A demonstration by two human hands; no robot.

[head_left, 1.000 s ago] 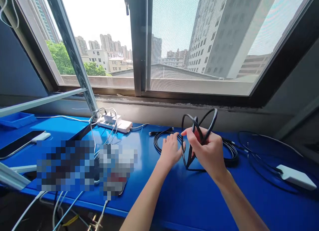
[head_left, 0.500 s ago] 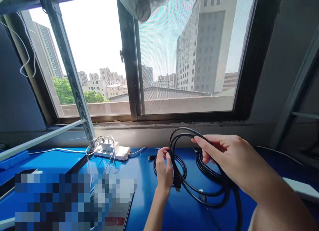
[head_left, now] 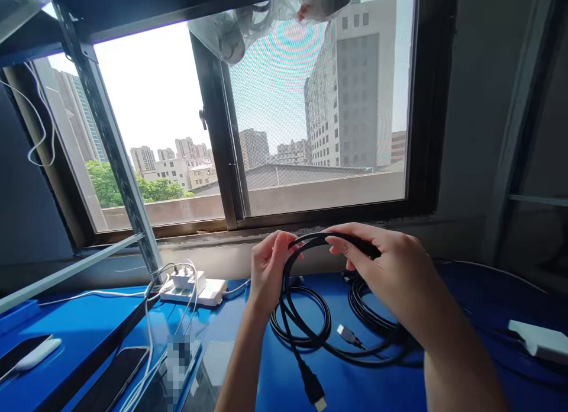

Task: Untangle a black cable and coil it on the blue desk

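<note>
Loops of a thick black HDMI cable (head_left: 290, 317) are held up over the blue table. My right hand (head_left: 381, 258) is closed on the top of the loops, thumb below and fingers above. At the loops' left side, my left hand (head_left: 268, 270) is closed on the cable, its thumb up and the fingertips partly hidden behind it. One plug (head_left: 313, 385) of this cable hangs down in front, its metal tip pointing toward me. Behind the loops lies a thinner coiled black cable (head_left: 328, 317). A second black coil (head_left: 368, 311) lies below my right hand, near a loose plug (head_left: 348, 335).
A white power strip (head_left: 213, 292) with adapters and white cords stands at the back left. Phones (head_left: 115, 379) lie at the front left. A white box (head_left: 539, 341) sits at the right. A metal shelf post (head_left: 118, 145) rises before the window.
My left hand has risen and now grips the cable loops. The plug has dropped to hang lower in front. My right hand has shifted slightly left, and the view has tilted up.
</note>
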